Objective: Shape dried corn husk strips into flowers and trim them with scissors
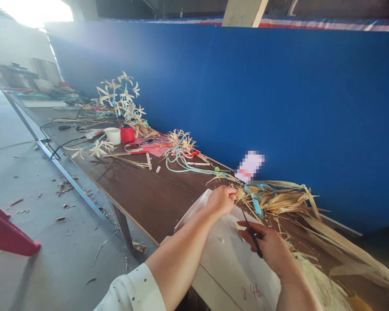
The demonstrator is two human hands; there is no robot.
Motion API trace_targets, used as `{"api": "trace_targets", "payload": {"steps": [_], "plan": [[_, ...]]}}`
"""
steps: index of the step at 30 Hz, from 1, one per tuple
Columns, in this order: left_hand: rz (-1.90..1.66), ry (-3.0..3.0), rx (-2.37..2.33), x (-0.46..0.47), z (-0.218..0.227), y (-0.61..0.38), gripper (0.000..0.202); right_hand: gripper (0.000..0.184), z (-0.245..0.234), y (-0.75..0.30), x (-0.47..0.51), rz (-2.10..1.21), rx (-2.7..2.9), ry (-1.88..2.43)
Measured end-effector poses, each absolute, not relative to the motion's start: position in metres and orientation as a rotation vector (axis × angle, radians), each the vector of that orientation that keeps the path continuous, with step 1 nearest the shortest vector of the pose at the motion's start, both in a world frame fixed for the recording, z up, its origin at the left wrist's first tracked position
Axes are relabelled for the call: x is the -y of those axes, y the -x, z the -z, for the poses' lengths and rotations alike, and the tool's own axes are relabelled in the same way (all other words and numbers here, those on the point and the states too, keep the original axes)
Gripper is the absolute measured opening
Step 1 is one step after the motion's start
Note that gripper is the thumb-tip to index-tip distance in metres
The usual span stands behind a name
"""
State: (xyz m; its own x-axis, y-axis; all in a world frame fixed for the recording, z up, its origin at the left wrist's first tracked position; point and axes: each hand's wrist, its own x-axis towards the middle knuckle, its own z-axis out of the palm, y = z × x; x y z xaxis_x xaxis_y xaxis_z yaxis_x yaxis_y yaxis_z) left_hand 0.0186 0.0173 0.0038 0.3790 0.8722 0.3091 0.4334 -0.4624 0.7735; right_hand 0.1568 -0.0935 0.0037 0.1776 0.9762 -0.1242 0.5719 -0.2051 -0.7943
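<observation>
My left hand [223,199] is closed, its fingertips pinching a small pale yellow piece of dried husk [240,194]. Just to the right and nearer to me, my right hand [266,242] grips a slim dark tool [255,240] with a thin pointed tip. The tip points up toward the piece; whether it is scissors or tweezers is hard to make out. Beneath both hands lies a white sheet-like surface [218,248]. Beyond the right hand are a bundle of dried corn husks [283,201] and a light blue ribbon [255,202].
Along the brown table [142,190] are husk flowers [181,141], blue-green stems [178,164], a white cup [113,135] and a red spool [127,134]. A blue panel [278,95] stands behind. A red stool [9,231] is at left.
</observation>
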Motion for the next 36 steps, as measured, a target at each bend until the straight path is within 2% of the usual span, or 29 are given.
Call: {"api": "trace_targets", "payload": {"steps": [7,17,25,36], "plan": [[-0.968,-1.941,-1.248,-0.022,0.001,-0.019,0.026,0.036,0.007,-0.171,0.089,-0.84,1.392,1.858],[-1.015,-2.014,-0.984,-0.003,0.002,-0.032,0.027,0.04,-0.003,-0.157,0.084,-0.64,0.746,1.477],[-0.854,-1.983,-0.712,0.011,-0.002,-0.039,0.035,0.037,-0.001,-0.159,0.081,-0.646,0.708,1.419],[-0.533,-1.863,-0.669,-0.001,0.001,-0.031,0.025,0.036,0.0,-0.17,0.084,-0.526,0.623,1.355]]}}
